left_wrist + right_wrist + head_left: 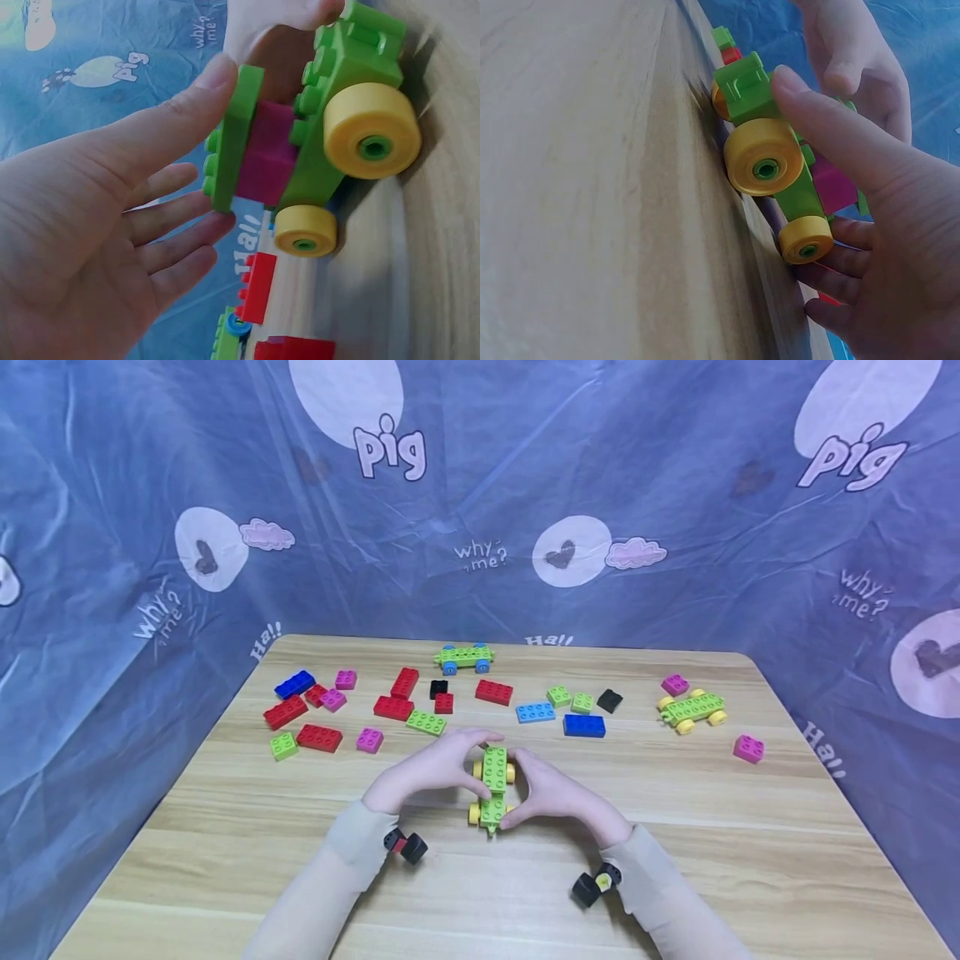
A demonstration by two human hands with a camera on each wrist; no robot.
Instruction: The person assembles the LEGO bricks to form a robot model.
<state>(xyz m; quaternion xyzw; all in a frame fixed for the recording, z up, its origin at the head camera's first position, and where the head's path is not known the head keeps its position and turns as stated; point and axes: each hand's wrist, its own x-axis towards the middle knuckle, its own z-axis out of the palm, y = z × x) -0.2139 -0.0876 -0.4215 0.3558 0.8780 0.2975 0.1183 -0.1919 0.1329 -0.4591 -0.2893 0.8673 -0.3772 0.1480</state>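
Observation:
Mid-table, a light green toy car base with yellow wheels stands between both hands. A magenta brick sits on its studs, and a flat light green building brick lies on top of that. My left hand holds the flat green brick, thumb at one end and fingertips at the other, as the left wrist view shows. From the other side my right hand grips the car base, its thumb on the near end and its fingers round by the far wheel.
Beyond the hands lie scattered bricks, among them a red brick, a blue brick and a green brick. A blue-wheeled car base stands at the back edge, a yellow-wheeled car base at the right.

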